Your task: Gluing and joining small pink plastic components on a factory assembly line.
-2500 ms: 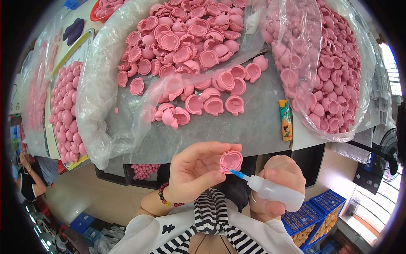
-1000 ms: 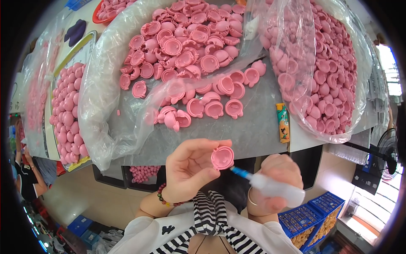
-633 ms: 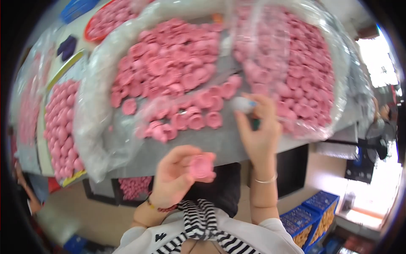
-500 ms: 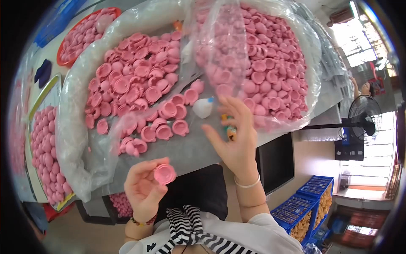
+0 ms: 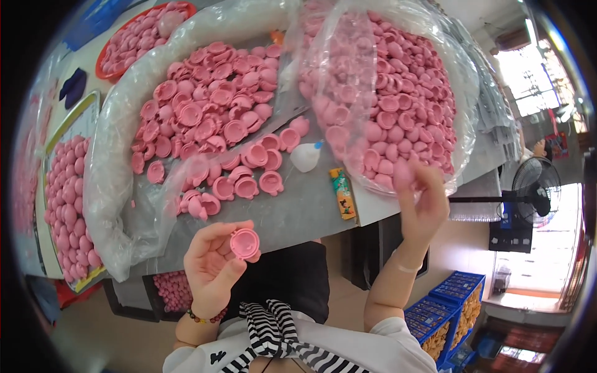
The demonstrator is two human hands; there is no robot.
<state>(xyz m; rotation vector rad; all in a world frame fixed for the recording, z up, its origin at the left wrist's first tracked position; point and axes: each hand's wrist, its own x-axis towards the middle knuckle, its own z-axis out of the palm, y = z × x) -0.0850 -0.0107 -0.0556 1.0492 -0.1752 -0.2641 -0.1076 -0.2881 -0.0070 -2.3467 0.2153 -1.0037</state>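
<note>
My left hand, above my lap by the table's near edge, pinches a round pink plastic shell, its hollow, rimmed side facing up. At the near edge of the right-hand clear bag, my right hand has its fingers closed round a pink rounded shell, slightly blurred. Pink shells fill that bag. Another heap of open pink shells lies in the left-hand bag, with several loose ones in front. Between the bags stands a small white bottle with a blue tip.
A narrow orange and green box lies near the table's front edge. At the left are a red basket and a yellow-rimmed tray of pink balls, plus a dark cloth. Blue crates and a fan stand right.
My right hand has moved right, from beside the white bottle to the right-hand bag, and now has a pink shell in its fingers. The left hand still holds its shell, turned slightly.
</note>
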